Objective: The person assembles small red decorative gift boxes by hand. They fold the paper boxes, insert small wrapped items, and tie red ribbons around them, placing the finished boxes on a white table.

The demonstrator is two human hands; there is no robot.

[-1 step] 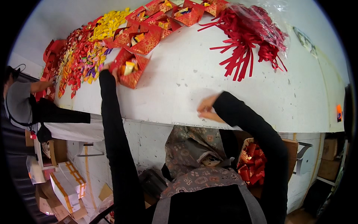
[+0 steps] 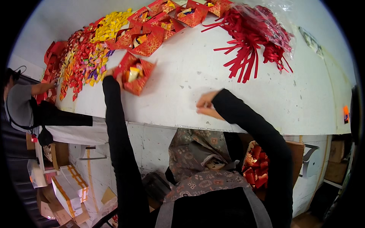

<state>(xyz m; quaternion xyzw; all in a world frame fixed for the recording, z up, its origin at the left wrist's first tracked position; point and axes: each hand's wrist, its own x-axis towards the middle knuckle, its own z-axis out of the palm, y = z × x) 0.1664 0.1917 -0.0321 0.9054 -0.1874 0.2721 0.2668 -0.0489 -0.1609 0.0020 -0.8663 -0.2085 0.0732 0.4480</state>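
The left hand (image 2: 111, 72) is closed on the near left edge of an open red box (image 2: 141, 85) with wrapped sweets (image 2: 133, 74) inside. The right hand (image 2: 207, 105) is apart from it, fingers curled; blur hides whether it holds anything.

The box could tip and spill its sweets, since it seems held by one side only and its top is open. A wide push away from the person could also bump the filled boxes (image 2: 150, 47) beyond the left hand.

The box touches the left hand, just to its right, and lies well to the left of the right hand and farther out over the counter (image 2: 176, 100); whether it rests there, I cannot tell.
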